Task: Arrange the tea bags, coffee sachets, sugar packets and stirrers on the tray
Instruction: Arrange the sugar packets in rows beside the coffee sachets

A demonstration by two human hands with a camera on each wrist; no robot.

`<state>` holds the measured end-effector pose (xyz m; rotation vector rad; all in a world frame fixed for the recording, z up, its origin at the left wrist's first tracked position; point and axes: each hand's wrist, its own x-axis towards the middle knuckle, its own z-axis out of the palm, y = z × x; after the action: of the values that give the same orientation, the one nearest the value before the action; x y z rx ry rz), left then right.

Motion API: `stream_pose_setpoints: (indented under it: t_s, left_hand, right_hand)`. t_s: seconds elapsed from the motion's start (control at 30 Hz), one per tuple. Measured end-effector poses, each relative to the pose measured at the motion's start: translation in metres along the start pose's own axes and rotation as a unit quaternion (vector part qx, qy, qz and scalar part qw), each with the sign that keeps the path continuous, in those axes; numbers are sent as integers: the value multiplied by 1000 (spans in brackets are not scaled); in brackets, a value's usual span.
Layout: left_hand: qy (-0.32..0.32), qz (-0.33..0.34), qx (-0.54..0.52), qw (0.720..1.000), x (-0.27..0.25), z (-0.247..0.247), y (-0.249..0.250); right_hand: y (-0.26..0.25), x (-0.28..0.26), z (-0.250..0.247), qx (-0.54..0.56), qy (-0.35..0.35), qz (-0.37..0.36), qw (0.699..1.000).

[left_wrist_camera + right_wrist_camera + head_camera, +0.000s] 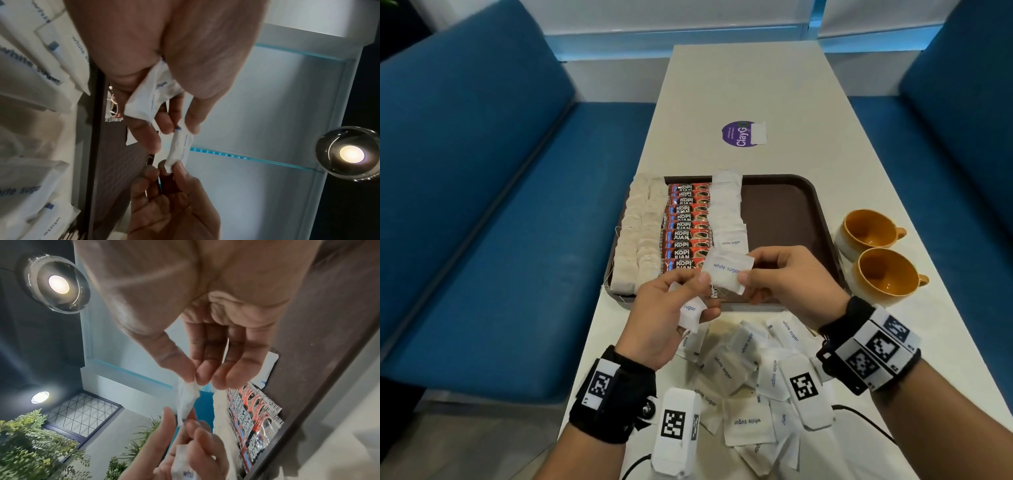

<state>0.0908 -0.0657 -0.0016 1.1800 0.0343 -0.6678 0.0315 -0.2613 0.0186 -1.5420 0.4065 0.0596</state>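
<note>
A brown tray [784, 212] holds two columns of tea bags [637, 240], a column of red coffee sachets [686, 226] and a column of white sugar packets [727, 212]. Above the tray's near edge, both hands pinch one white sugar packet [726, 274] by opposite ends: my left hand [702, 281] on its left, my right hand [743, 277] on its right. The wrist views show the same packet [180, 147] [186, 399] stretched between the fingertips. A second sugar packet [690, 313] [150, 100] is tucked in my left palm. I see no stirrers.
A loose pile of sugar packets [746, 377] lies on the white table between my wrists. Two orange cups [869, 229] [887, 274] stand right of the tray. The tray's right half is bare. A purple sticker [739, 133] sits farther back. Blue benches flank the table.
</note>
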Motion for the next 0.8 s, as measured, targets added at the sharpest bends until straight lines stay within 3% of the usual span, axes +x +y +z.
stream_pose_setpoints:
  t_s: [0.33, 0.67, 0.8]
  left_hand:
    - [7, 5, 19, 1000, 4, -1, -7]
    - [54, 75, 102, 991, 16, 7, -1]
    - [69, 54, 47, 995, 22, 7, 0]
  right_hand:
    - [4, -2, 5, 66, -18, -37, 997]
    - [7, 7, 4, 46, -44, -4, 998]
    - [8, 17, -4, -11, -15, -5, 1000]
